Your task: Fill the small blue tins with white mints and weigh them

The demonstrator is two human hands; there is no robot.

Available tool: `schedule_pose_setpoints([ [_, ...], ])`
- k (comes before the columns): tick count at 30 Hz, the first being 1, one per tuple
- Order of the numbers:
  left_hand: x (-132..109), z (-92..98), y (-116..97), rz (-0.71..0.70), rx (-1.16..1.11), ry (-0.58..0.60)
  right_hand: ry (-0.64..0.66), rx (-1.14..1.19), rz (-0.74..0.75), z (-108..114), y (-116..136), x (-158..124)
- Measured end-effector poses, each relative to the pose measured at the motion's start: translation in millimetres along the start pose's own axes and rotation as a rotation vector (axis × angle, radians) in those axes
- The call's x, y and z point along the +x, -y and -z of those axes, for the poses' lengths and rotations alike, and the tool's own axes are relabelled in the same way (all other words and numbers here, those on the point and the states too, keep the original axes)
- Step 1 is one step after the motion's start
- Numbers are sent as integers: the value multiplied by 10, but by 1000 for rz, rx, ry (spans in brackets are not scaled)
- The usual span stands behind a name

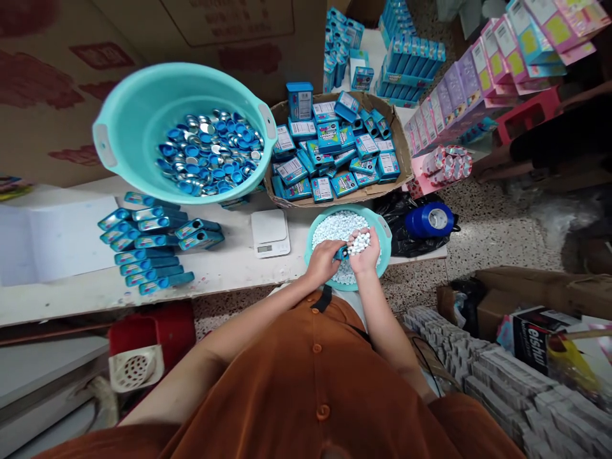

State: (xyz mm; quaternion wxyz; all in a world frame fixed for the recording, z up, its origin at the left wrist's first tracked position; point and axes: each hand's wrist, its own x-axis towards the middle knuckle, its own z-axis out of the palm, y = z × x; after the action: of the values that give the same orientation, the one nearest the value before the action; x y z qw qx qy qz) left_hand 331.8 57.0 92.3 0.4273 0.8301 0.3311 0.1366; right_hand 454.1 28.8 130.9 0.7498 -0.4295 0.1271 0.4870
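My left hand (323,262) is closed around a small blue tin (341,252), mostly hidden by the fingers. Right beside it, my right hand (367,256) is cupped palm up, full of small white candies (358,243). Both hands are over a shallow turquoise bowl (312,224), which holds many more of the same white pieces. The tin's mouth is close to the candies in my palm; whether any are passing into it is too small to tell.
A digital scale (270,233) lies left of the bowl. Open blue tins (153,239) stand in rows farther left. Behind are a turquoise tub (138,127) of blue and silver caps and a cardboard tray (404,150) of tins. Blue tape (429,220) sits on the right.
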Motion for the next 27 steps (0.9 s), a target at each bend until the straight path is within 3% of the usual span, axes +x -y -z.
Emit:
schedule_pose_setpoints([
  [15, 66, -87, -92, 102, -76, 1, -7, -214, 218, -22, -22, -94],
  [27, 116, -127, -102, 87, -97, 37, -60, -219, 262, -66, 58, -178],
])
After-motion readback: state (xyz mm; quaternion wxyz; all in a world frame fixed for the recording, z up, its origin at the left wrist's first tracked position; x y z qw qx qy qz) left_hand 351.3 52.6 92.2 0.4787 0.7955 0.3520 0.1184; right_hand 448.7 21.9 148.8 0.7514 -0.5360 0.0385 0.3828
